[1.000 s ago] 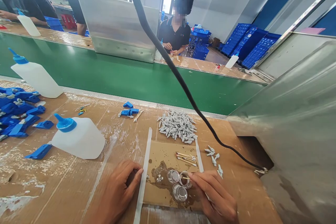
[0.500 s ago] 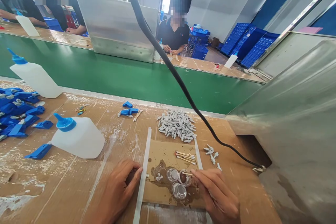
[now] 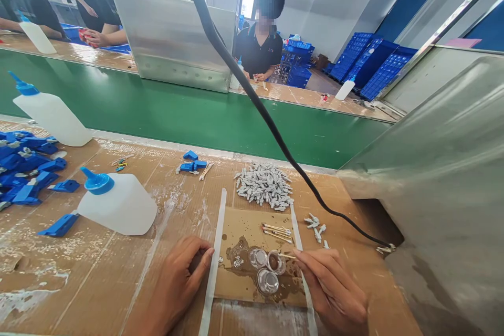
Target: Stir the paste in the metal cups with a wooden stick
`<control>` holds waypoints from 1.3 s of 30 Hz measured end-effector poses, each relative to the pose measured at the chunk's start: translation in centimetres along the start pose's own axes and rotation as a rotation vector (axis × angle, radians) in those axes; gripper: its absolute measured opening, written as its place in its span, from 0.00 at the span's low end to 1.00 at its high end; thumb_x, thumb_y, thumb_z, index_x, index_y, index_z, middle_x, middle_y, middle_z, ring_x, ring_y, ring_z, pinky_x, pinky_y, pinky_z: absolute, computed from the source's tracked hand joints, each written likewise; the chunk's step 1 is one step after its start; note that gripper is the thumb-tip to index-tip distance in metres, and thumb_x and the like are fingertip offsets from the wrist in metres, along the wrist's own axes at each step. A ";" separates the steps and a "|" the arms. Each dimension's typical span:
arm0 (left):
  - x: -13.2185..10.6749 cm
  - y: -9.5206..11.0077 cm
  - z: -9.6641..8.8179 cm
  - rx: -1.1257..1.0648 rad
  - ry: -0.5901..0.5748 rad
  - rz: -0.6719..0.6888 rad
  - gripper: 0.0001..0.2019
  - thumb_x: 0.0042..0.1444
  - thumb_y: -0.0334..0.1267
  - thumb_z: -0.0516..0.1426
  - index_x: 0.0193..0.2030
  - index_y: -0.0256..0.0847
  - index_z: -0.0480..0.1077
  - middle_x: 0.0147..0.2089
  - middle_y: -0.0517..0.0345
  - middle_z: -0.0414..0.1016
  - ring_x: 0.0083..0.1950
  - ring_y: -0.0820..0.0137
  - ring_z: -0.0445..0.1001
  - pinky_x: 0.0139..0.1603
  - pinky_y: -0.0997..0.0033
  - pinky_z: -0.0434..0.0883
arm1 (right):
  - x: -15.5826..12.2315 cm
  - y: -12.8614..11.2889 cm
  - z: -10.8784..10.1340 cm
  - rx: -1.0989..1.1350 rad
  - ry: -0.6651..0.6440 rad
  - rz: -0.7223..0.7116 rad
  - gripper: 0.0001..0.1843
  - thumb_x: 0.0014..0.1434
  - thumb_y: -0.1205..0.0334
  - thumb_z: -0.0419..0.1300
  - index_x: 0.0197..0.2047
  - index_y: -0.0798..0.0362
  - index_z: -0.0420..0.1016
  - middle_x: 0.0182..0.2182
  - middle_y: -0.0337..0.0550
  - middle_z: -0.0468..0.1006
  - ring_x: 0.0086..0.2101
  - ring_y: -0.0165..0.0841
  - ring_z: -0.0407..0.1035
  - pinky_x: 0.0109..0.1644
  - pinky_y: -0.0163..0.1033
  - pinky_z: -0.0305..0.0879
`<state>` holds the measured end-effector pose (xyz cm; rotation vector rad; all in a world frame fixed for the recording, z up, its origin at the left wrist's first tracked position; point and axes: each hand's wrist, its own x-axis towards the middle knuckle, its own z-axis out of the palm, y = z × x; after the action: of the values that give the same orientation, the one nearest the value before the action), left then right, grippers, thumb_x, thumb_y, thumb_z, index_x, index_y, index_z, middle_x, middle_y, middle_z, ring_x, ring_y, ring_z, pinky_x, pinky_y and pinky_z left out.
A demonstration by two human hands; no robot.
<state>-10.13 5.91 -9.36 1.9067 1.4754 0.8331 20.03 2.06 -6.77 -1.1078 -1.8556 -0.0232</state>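
Head view | right hand (image 3: 334,289) pinching thin stick (image 3: 286,256), tip dipping into small cup (image 3: 275,261) on cardboard pad (image 3: 244,226) | left hand (image 3: 177,283) curling against white strip (image 3: 214,252) (grasp unclear) | next move likely calling for a steady lift

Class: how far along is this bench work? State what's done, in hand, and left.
Done, possibly: a few grey pieces lie apart from the grey pile. In hand: the right hand holds a stick in a small cup; the left hand rests by the white strip. Left, seemingly: that pile.

free: bench (image 3: 177,210) beside bottle (image 3: 118,210) | blocked right: cable (image 3: 275,135), housing (image 3: 444,178)
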 end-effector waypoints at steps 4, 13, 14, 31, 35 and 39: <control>-0.1 -0.1 0.0 -0.007 -0.015 0.005 0.11 0.68 0.46 0.54 0.39 0.46 0.73 0.39 0.61 0.78 0.42 0.67 0.76 0.44 0.68 0.70 | 0.1 0.1 -0.4 -0.018 0.000 -0.017 0.21 0.60 0.82 0.61 0.53 0.54 0.78 0.39 0.45 0.81 0.40 0.33 0.73 0.43 0.40 0.71; -0.1 -0.3 0.1 -0.007 0.005 0.019 0.11 0.68 0.46 0.54 0.38 0.45 0.73 0.38 0.61 0.78 0.41 0.67 0.75 0.44 0.68 0.69 | 0.0 -0.1 -0.7 -0.028 -0.007 -0.031 0.20 0.60 0.83 0.61 0.52 0.56 0.78 0.39 0.46 0.81 0.41 0.33 0.72 0.44 0.40 0.70; -0.1 -0.3 0.1 -0.008 0.005 0.016 0.11 0.67 0.46 0.54 0.38 0.45 0.73 0.38 0.61 0.78 0.41 0.66 0.75 0.44 0.68 0.70 | 0.1 -0.1 -0.8 -0.026 -0.004 -0.033 0.20 0.60 0.83 0.60 0.52 0.56 0.78 0.39 0.45 0.81 0.41 0.32 0.72 0.44 0.40 0.70; 0.3 -0.5 0.0 0.041 0.060 0.068 0.10 0.66 0.47 0.56 0.37 0.46 0.74 0.36 0.63 0.80 0.38 0.68 0.78 0.42 0.71 0.71 | -0.5 0.6 -1.0 0.015 -0.003 0.035 0.18 0.62 0.79 0.61 0.53 0.54 0.77 0.39 0.44 0.80 0.40 0.31 0.72 0.45 0.39 0.70; 0.4 -0.5 -0.1 0.055 0.064 0.080 0.09 0.66 0.46 0.56 0.38 0.47 0.74 0.37 0.65 0.79 0.39 0.69 0.78 0.41 0.73 0.72 | -0.9 0.6 -1.1 0.022 0.021 0.088 0.19 0.62 0.79 0.60 0.54 0.54 0.77 0.40 0.45 0.80 0.41 0.32 0.72 0.45 0.39 0.70; 0.5 -0.5 -0.1 0.071 0.076 0.089 0.10 0.66 0.47 0.56 0.38 0.47 0.74 0.36 0.66 0.79 0.38 0.70 0.78 0.40 0.75 0.72 | -1.0 0.7 -1.4 0.051 0.050 0.133 0.19 0.63 0.78 0.60 0.53 0.51 0.77 0.40 0.43 0.80 0.42 0.31 0.72 0.46 0.39 0.70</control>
<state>-10.38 6.54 -9.58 2.0258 1.4923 0.9141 21.69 1.20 -6.98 -1.1828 -1.7261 0.0719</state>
